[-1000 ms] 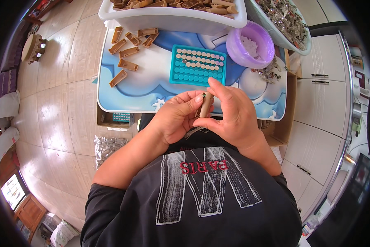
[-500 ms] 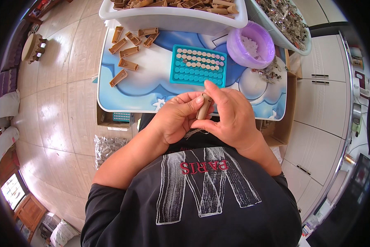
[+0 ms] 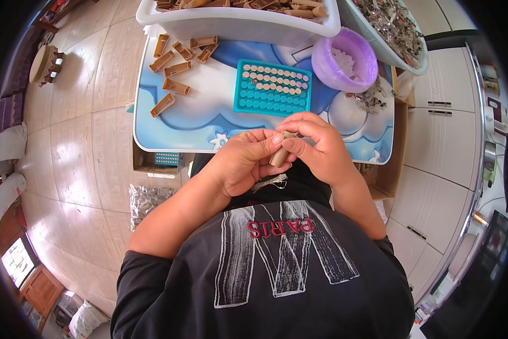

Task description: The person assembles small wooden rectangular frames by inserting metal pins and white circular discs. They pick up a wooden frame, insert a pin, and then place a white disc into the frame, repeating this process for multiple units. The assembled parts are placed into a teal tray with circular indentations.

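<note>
Just over the near edge of the table, both hands meet on a small tan plastic casing [image 3: 280, 157], rounded and tube-like. My left hand [image 3: 240, 161] pinches it between thumb and fingers from the left. Thumb and bent fingers of my right hand [image 3: 320, 146] close on its upper end. Whatever lies between the fingertips is hidden. Beyond the hands lies a turquoise tray [image 3: 237, 90] of round slots, its far rows filled with small pale discs [image 3: 271, 77]. Below the hands, a bundle of thin pale wires [image 3: 272, 182] rests near my lap.
Several brown open casings [image 3: 176, 86] are scattered at the table's left. Behind stands a white bin [image 3: 237, 28] heaped with casings. At the right are a purple lined bowl [image 3: 321, 68], small metallic parts [image 3: 371, 101] and a pale basket [image 3: 372, 39] of wired pieces.
My right hand's thumb and fingers have drawn in from a spread position onto the casing's upper end. The casing stays in my left hand. The tray looks unchanged.
</note>
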{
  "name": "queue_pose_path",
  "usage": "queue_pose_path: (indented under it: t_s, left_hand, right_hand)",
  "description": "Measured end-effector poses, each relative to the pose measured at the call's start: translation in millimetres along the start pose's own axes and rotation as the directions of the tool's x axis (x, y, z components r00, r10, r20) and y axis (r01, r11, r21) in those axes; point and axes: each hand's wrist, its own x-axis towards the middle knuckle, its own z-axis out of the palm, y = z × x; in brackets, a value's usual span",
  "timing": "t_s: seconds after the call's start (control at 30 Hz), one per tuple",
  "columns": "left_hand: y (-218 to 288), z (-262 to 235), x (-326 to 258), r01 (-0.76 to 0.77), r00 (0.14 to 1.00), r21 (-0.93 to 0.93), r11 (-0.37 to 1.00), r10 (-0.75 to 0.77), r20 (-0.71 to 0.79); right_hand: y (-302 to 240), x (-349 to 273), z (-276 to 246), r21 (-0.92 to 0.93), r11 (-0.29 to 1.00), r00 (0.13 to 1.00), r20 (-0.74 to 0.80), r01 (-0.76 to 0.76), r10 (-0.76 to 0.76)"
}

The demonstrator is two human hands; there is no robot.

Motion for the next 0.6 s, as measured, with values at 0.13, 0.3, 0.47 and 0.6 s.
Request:
queue_pose_path:
  t_s: [0.13,0.3,0.47,0.6]
  left_hand:
    - [6.9,5.9,-5.5,0.086,0.996,0.057,0.995,-0.087,0.013]
    - [18.1,5.9,-11.5,-0.046,0.998,0.352,0.935,0.061,-0.03]
    - [11.1,7.5,-10.1,-0.231,0.959,0.538,0.811,0.284,-0.016]
    - [17.6,14.0,-15.5,-0.144,0.969,0.804,0.577,0.247,-0.004]
  right_hand:
    - [1.7,-2.3,-2.2,0.387,0.881,0.961,0.066,-0.271,0.267]
    - [11.1,-3.5,-4.7,0.456,0.846,0.951,-0.003,-0.275,0.31]
    - [8.4,-3.7,-2.0,0.547,0.806,0.948,-0.067,-0.225,0.31]
    - [9.7,-7.0,1.4,0.569,0.807,0.955,-0.119,-0.16,0.273]
